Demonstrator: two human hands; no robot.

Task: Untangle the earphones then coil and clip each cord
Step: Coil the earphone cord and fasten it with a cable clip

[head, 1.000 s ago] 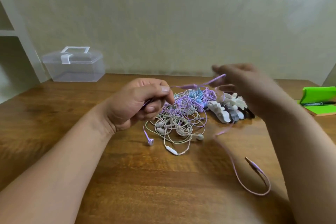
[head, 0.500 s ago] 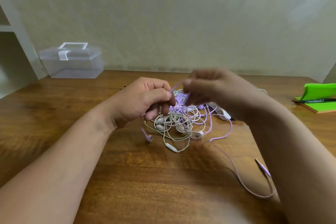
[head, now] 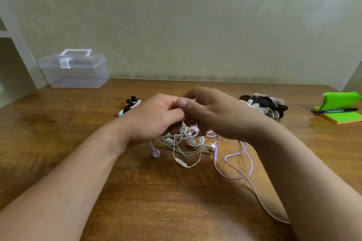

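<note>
head view: both hands meet above the middle of the wooden table (head: 58, 123), touching each other. the left hand (head: 154, 121) has its fingers curled, and the purple cord (head: 235, 170) runs up into it, a purple earbud (head: 156, 154) dangling just below. the right hand (head: 215, 117) is blurred, fingers bent down, thumb against the left fingers; i cannot tell what it pinches. the tangle of earphones (head: 188, 139) lies directly beneath the hands, its white inline remote (head: 181, 162) on the near side. the purple cord loops near and right. a coiled, clipped earphone (head: 130, 105) lies far left of the hands, a pile of clips (head: 262, 105) far right. a clear box (head: 76, 68) stands far left, a green notepad (head: 340, 116) with a marker (head: 335, 111) at the right edge.
</note>
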